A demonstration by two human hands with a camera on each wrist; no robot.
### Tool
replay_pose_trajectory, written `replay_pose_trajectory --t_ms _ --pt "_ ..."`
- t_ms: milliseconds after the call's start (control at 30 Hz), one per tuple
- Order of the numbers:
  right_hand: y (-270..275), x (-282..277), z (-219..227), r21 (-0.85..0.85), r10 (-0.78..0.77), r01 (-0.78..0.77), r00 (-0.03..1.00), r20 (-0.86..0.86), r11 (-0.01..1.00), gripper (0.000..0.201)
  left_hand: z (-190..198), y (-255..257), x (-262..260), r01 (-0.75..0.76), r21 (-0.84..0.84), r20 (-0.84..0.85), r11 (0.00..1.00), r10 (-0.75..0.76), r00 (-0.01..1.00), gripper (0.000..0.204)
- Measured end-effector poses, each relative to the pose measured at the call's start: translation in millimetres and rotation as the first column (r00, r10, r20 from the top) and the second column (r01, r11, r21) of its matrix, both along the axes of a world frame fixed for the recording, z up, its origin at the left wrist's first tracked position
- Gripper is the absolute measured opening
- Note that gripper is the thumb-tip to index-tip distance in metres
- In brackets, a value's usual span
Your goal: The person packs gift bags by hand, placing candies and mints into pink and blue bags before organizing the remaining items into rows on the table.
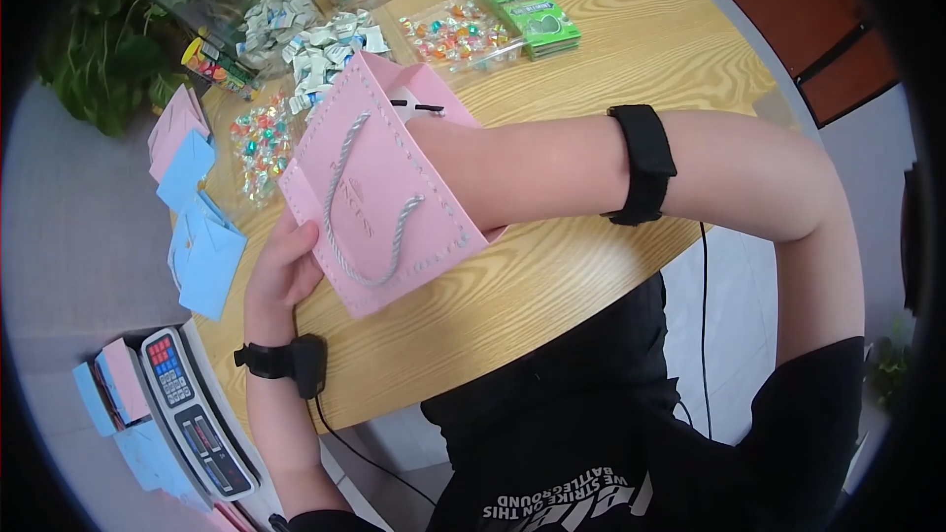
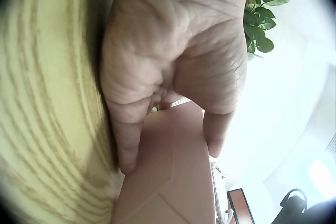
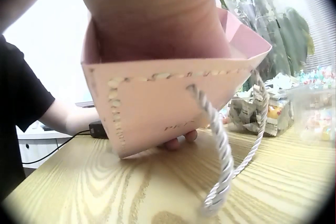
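A pink paper gift bag [image 1: 379, 172] with stitched edging and silver rope handles is tilted over the table, its mouth toward the right arm. My left hand [image 1: 280, 271] grips the bag's base end; in the left wrist view the thumb and fingers [image 2: 128, 145] lie on opposite sides of it. Through the mouth goes my right forearm [image 1: 532, 172], and the right hand is hidden inside. The right wrist view shows the lower arm [image 3: 157, 29] filling the opening, with left fingertips [image 3: 181, 141] under the bag.
Beyond the bag are wrapped candies in a clear tray [image 1: 458, 34], white-wrapped sweets [image 1: 335, 44] and green packs [image 1: 542, 25]. Folded blue bags [image 1: 207, 251] stand at the left edge. A scale [image 1: 202, 414] sits lower left. A cable [image 1: 365, 463] trails from the left wrist.
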State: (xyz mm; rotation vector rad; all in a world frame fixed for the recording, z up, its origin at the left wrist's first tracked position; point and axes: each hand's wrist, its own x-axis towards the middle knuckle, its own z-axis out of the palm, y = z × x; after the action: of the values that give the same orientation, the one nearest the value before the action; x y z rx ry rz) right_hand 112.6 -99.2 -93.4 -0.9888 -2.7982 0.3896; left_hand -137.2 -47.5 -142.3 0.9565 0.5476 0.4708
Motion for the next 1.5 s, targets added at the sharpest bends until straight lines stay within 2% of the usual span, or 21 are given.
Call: replay_pose_trajectory --t_ms 67,133,200,267,300,333,400,433,467,567,700,800,967,1100,1167,1233,1300,1367,1433,1467,1500 --pt "-3 6 16 -0.062 0.042 -0.036 0.994 0.099 0.997 0.024 -2 1 -1 0.008 0.013 0.013 1.0 -0.008 1.0 0.08" --pt "-5 25 21 -0.042 0.026 -0.026 1.0 0.014 0.999 0.025 -2 0 0 -0.005 0.008 0.015 1.0 0.005 1.0 0.08" --pt "-1 55 21 0.248 0.083 -0.007 0.951 -0.298 0.969 0.022 -1 -1 0 -0.038 -0.006 0.028 0.999 0.038 0.999 0.08" --pt "14 96 31 0.423 0.075 0.102 0.922 -0.381 0.901 0.023 1 -1 3 -0.029 -0.038 0.013 0.999 0.029 0.999 0.08" --pt "23 121 31 0.412 -0.121 0.28 0.921 -0.369 0.867 0.027 1 -2 2 -0.033 -0.043 0.028 0.999 0.035 0.999 0.08" --pt "34 147 29 0.409 -0.315 0.45 0.879 -0.357 0.793 0.031 0 -2 2 -0.038 -0.047 0.022 0.998 0.04 0.999 0.079" --pt "62 199 16 0.851 -0.386 0.324 0.909 -0.158 0.414 0.03 -1 0 2 -0.037 -0.045 0.025 0.998 0.038 0.999 0.079" --pt "77 227 1 0.677 -0.596 0.53 0.786 -0.164 0.512 0.029 -2 0 1 -0.034 -0.05 0.027 0.998 0.036 0.999 0.078" --pt "84 248 -13 0.458 -0.773 0.721 0.626 -0.108 0.52 0.036 -2 1 1 -0.03 -0.053 0.026 0.998 0.032 0.999 0.078" --pt "73 266 -31 0.513 -0.775 0.639 0.626 0.086 0.573 0.038 -2 2 -1 -0.007 -0.049 0.056 0.999 0.01 0.998 0.077" --pt "63 260 -43 0.476 -0.831 0.714 0.553 0.07 0.514 0.027 -3 1 -4 -0.004 -0.065 0.056 0.998 0.007 0.998 0.077" --pt "51 265 -36 0.549 -0.737 0.622 0.676 -0.016 0.558 0.026 -3 3 -4 -0.01 -0.11 0.06 0.994 0.016 0.998 0.077" --pt "21 251 -8 0.338 -0.855 0.786 0.493 0.161 0.517 0.026 0 0 0 -0.018 -0.114 0.085 0.993 0.028 0.996 0.076" --pt "6 232 17 0.352 -0.813 0.762 0.582 -0.007 0.543 0.021 0 0 1 -0.027 -0.119 0.088 0.993 0.038 0.995 0.076" --pt "-13 175 46 -0.108 -0.785 0.799 0.54 -0.304 0.591 0.021 1 0 2 -0.009 -0.123 0.083 0.992 0.019 0.996 0.077" --pt "-24 128 58 -0.376 -0.714 0.607 0.603 -0.357 0.7 0.023 2 1 2 0.007 -0.106 0.08 0.994 0.001 0.997 0.077" --pt "-37 78 69 -0.504 -0.712 0.533 0.644 -0.279 0.679 0.026 1 1 4 0.029 -0.085 0.074 0.996 -0.023 0.997 0.077" --pt "-26 51 52 -0.285 -0.497 0.415 0.796 -0.345 0.864 0.038 -1 1 1 0.043 -0.069 0.091 0.997 -0.036 0.995 0.078" --pt "-20 24 62 -0.541 -0.57 0.401 0.801 -0.184 0.739 0.029 1 -1 2 0.025 -0.042 0.062 0.999 -0.023 0.998 0.078" --pt "-12 16 56 -0.54 -0.566 0.394 0.801 -0.196 0.744 0.029 2 -2 3 0.007 -0.022 0.047 1.0 -0.006 0.999 0.078" --pt "-1 10 41 -0.425 -0.418 0.29 0.874 -0.248 0.857 0.029 2 -2 2 0.005 -0.015 0.039 1.0 -0.004 0.999 0.078"
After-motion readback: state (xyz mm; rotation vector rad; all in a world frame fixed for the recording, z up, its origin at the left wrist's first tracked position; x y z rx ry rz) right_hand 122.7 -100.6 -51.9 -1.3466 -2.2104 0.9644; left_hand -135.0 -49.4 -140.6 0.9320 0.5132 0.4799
